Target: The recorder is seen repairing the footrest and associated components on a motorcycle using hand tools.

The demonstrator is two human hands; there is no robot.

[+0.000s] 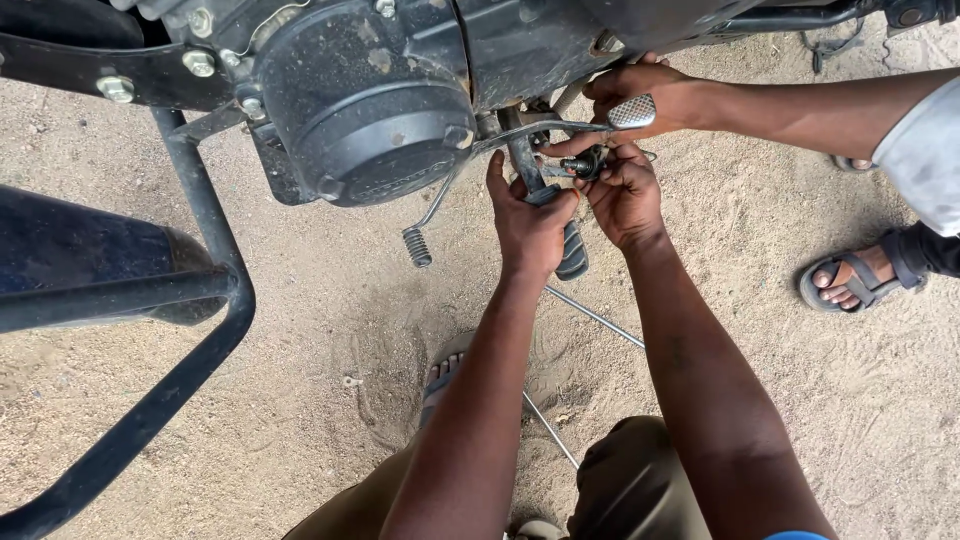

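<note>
My left hand (530,225) is wrapped around a black footrest bar (573,250) that hangs under the motorcycle engine (380,100). My right hand (625,195) pinches a small dark bolt or fitting (582,165) at the bar's mount, right beside the left hand. A co-worker's hand (650,95) reaches in from the right and holds the metal brake pedal (632,112) just above my hands.
A black crash guard tube (215,260) curves down at the left. A gear lever with a ribbed tip (416,247) sticks out below the engine. Thin metal rods (595,316) lie on the sandy ground. The co-worker's sandalled foot (850,280) stands at right.
</note>
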